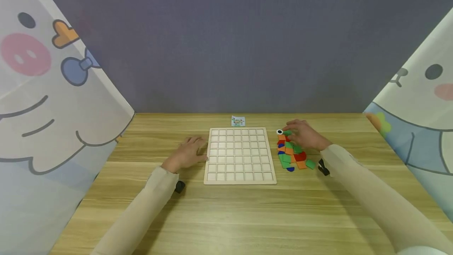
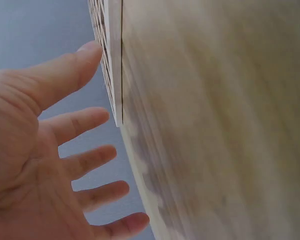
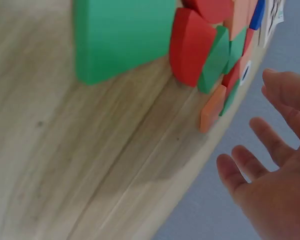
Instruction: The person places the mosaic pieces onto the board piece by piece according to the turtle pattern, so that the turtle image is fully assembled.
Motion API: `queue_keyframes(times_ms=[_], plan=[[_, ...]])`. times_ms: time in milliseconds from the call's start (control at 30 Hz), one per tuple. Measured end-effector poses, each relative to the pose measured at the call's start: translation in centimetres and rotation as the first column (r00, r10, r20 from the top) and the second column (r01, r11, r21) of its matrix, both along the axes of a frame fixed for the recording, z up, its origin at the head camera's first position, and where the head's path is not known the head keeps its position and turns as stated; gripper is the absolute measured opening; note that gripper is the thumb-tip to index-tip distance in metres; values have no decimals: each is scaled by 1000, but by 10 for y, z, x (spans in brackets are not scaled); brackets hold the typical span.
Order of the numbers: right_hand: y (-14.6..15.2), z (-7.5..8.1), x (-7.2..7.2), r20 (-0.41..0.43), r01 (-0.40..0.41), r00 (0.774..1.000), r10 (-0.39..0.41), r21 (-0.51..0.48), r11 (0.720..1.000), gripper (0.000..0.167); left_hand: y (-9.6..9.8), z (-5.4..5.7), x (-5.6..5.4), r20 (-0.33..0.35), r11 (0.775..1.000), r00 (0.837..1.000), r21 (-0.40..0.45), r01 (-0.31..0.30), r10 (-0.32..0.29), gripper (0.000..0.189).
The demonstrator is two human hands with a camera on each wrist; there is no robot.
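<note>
I see my left hand (image 1: 188, 154) spread, empty, beside the grid board (image 1: 239, 155), right hand (image 1: 305, 134) loosely curved, empty, by coloured pieces (image 1: 289, 151)

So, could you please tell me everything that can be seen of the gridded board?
The gridded board is pale, looks wooden and has a plain rim round seven rows of seven square cells, all empty. It lies flat on the wood-grain table between the left hand and the loose coloured pieces, with a small picture card beyond its far edge. The left thumb is close to its left edge; whether they touch is unclear.
</note>
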State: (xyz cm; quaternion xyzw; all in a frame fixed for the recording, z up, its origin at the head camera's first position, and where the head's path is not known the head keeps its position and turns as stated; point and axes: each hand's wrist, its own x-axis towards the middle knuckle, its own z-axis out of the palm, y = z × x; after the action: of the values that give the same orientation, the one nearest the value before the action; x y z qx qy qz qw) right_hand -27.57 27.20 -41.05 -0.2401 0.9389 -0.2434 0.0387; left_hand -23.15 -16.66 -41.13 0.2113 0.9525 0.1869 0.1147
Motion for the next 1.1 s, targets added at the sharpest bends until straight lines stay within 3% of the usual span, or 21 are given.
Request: queue_keyframes(times_ms=[200,333,633,833,1100], plan=[[-6,-7,-12,-35,-67,997,68,35,997,29,-1,-1,2,4,1000,1000,-11,-10,10,67],[-12,-6,-18,-2,-67,998,68,49,997,27,-1,-2,1,17,1000,1000,-20,-16,17,65],[-25,0,-29,100,-7,995,2,52,999,29,-2,-3,1,114,1000,993,-8,-26,27,69],[-35,3,-37,156,99,983,-101,18,995,28,-2,-2,1,167,999,985,4,-52,51,68],[-39,1,-44,145,192,970,-196,44,980,20,2,0,0,183,998,981,-25,-59,63,70]])
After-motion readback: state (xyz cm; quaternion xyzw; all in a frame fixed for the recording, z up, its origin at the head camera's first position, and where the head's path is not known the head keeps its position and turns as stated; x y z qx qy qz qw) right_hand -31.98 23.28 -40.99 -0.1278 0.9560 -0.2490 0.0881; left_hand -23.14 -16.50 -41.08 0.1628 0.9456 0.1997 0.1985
